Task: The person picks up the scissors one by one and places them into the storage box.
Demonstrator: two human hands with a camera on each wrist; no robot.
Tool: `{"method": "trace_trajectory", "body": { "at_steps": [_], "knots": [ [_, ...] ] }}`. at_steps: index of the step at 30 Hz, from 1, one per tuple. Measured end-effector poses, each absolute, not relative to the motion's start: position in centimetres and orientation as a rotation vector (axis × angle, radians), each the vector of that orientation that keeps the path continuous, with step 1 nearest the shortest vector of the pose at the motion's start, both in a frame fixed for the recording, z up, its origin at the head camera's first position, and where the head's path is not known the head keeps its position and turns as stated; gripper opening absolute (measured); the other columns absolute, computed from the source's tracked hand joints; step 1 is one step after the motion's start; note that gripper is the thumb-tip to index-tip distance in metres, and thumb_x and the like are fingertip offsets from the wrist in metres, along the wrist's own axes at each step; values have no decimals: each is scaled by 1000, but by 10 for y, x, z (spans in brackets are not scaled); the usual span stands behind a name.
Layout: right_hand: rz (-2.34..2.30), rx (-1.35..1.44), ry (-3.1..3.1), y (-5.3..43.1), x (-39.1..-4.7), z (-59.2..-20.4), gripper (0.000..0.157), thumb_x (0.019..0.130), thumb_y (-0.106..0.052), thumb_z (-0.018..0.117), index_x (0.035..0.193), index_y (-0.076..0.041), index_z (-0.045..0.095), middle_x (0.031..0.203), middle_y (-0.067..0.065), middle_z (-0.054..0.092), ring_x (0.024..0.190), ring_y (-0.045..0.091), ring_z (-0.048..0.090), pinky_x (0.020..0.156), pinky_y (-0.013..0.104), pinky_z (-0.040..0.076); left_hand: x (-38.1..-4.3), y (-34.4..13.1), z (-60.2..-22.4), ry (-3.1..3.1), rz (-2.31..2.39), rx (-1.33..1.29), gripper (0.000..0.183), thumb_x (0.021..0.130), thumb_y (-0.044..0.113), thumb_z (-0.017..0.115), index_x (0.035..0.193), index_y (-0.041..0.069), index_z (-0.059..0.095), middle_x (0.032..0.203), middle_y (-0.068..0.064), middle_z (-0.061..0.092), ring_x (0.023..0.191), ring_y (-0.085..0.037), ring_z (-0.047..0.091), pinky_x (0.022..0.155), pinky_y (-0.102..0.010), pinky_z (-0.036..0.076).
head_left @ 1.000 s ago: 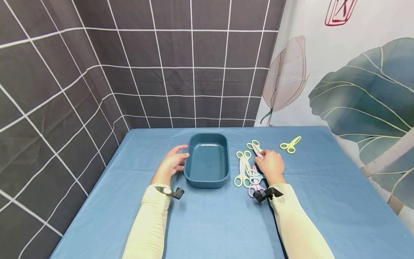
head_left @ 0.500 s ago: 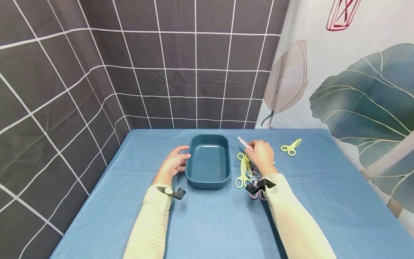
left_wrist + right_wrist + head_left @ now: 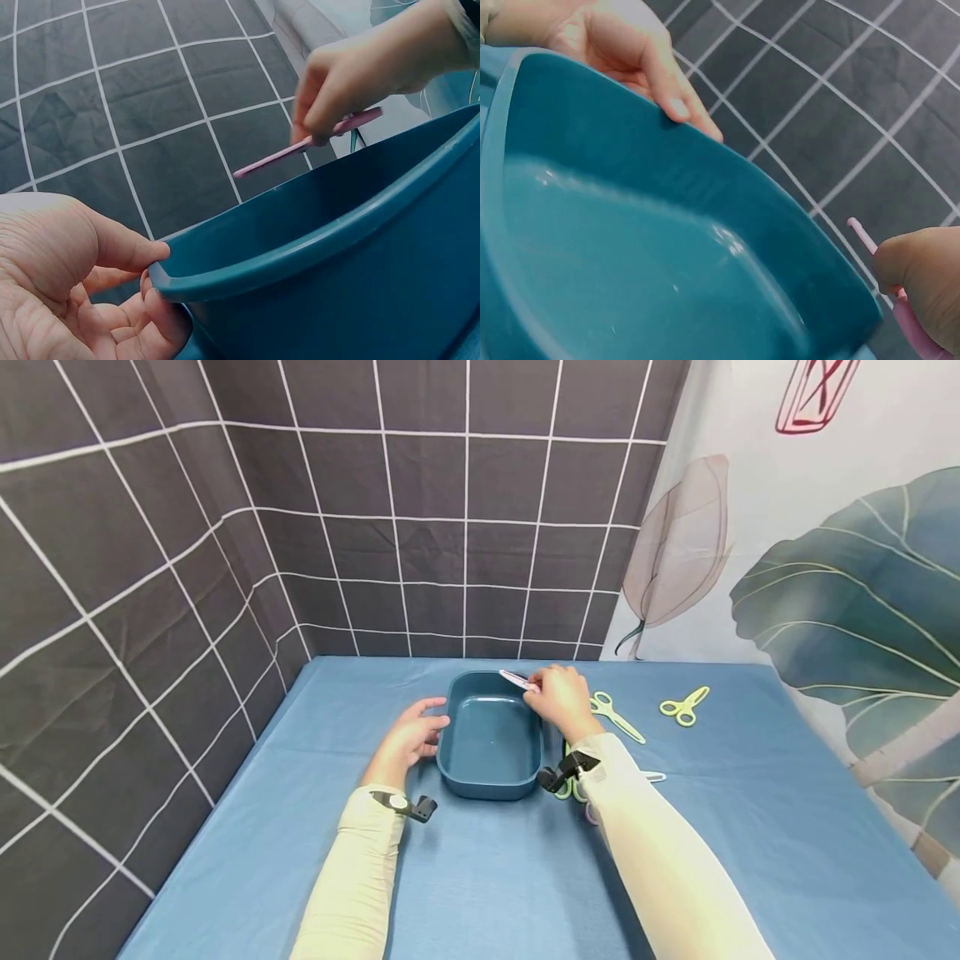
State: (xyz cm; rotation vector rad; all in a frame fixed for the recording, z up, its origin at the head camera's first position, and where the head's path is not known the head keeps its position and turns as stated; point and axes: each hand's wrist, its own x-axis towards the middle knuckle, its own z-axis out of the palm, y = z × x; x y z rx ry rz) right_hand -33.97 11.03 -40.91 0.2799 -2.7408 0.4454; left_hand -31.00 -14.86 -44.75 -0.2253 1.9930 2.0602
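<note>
A teal plastic bin [image 3: 491,789] stands on the table, its inside bare in the right wrist view. My left hand [image 3: 408,739] holds its left rim, thumb over the edge and fingers curled outside, as the left wrist view shows. My right hand [image 3: 564,700] pinches a pair of pink scissors [image 3: 274,159] above the bin's far right corner. Their pale tip points left over the bin; the right hand covers part of them. In the right wrist view the right hand [image 3: 926,281] hides most of the scissors.
Light-green scissors [image 3: 621,723] lie right of the bin, and yellow scissors [image 3: 685,707] farther right. More scissors are partly hidden under the right forearm [image 3: 637,827]. A blue cloth [image 3: 465,893] covers the table; a dark grid-patterned curtain [image 3: 420,552] hangs behind it.
My right hand has lifted the pink scissors from the pile and carried them left to the bin's far right corner. The left hand has stayed at the bin's rim.
</note>
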Motion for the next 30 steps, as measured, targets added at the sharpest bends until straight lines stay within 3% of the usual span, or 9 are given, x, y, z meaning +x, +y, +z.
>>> {"method": "trace_trajectory", "body": {
  "at_steps": [8,15,30],
  "knots": [
    [292,549,-2807,77,-351,-410,17,71,-22,63,86,-19,71,83,0,62,82,29,52,69,45,43,-310,-149,-446,2010,2068,-224,42,87,8,60,126,22,51,98,-12,56,67,-18,55,49,-28,48],
    [153,727,-2847,64,-357,-417,15,73,-19,66,87,-19,71,82,0,60,81,27,50,70,43,43,-309,-148,-446,2004,2056,-225,44,88,8,59,128,22,50,105,-19,56,68,-19,56,51,-29,50],
    [12,751,-2958,60,-359,-430,13,84,-17,59,93,-18,69,97,2,61,88,27,52,74,43,46,-311,-148,-451,2004,2064,-225,42,87,9,60,127,22,51,98,-16,57,63,-17,56,48,-29,49]
  ]
}}
